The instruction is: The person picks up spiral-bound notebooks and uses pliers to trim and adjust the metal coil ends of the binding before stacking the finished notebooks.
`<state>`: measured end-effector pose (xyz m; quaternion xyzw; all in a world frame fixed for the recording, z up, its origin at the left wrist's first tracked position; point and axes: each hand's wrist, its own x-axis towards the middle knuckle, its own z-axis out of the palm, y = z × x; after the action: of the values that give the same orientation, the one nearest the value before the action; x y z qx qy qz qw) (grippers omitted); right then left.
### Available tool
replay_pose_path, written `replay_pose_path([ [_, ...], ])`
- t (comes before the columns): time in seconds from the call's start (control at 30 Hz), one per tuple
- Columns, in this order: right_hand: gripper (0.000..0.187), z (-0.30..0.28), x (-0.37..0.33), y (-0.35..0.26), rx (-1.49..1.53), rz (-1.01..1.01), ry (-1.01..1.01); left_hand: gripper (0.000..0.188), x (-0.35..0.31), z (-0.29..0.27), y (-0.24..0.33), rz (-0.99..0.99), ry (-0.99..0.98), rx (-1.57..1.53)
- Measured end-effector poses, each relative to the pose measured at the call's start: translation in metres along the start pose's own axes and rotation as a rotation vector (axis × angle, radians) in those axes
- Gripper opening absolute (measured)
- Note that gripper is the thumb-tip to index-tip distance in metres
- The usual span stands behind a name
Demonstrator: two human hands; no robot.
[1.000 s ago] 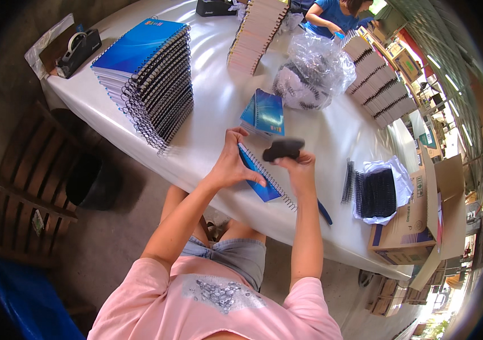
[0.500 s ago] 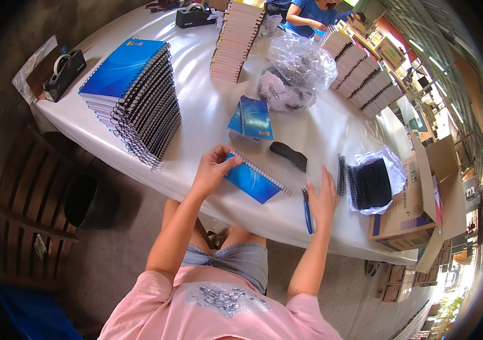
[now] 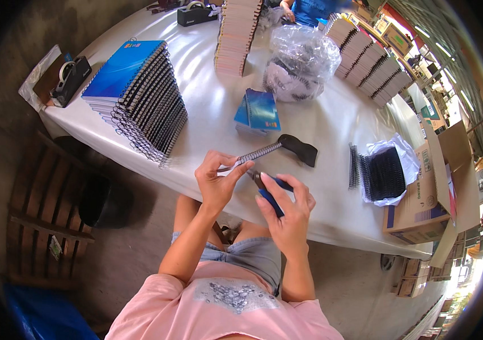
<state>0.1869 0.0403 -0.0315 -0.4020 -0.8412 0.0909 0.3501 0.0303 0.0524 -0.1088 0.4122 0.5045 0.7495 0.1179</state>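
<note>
A spiral notebook (image 3: 259, 153) is pinched in my left hand (image 3: 215, 180) and tilted so that its wire coil faces up. Its far end reaches a curved black object (image 3: 301, 152) on the table, whose kind I cannot make out. My right hand (image 3: 291, 220) grips blue-handled pliers (image 3: 271, 202), their jaws at the near end of the coil beside my left fingertips. Whether the jaws touch the wire is hard to see. Beyond my hands lies a small pile of blue notebooks (image 3: 261, 111).
A tall stack of spiral notebooks (image 3: 139, 96) stands left, with a tape dispenser (image 3: 71, 81) behind it. Farther back are more stacks (image 3: 236, 37) and a clear plastic bag (image 3: 304, 62). Black coils (image 3: 386, 175) on paper and a cardboard box (image 3: 420, 212) sit right. Someone in blue (image 3: 312, 10) is opposite.
My right hand has picked up the pliers from the table and brought them left to the notebook. My left hand has lifted and tilted the notebook, coil upward.
</note>
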Motion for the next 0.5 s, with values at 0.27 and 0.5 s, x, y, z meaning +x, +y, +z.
replay_pose_path([
  [0.27, 0.03, 0.004, 0.011, -0.007, 0.009, -0.004, -0.068, 0.024, -0.001, -0.008, 0.006, 0.193, 0.01, 0.101],
  [0.5, 0.037, 0.001, 0.006, 0.003, 0.822, 0.418, -0.406, 0.028, 0.0, -0.007, 0.012, 0.334, 0.034, 0.13],
])
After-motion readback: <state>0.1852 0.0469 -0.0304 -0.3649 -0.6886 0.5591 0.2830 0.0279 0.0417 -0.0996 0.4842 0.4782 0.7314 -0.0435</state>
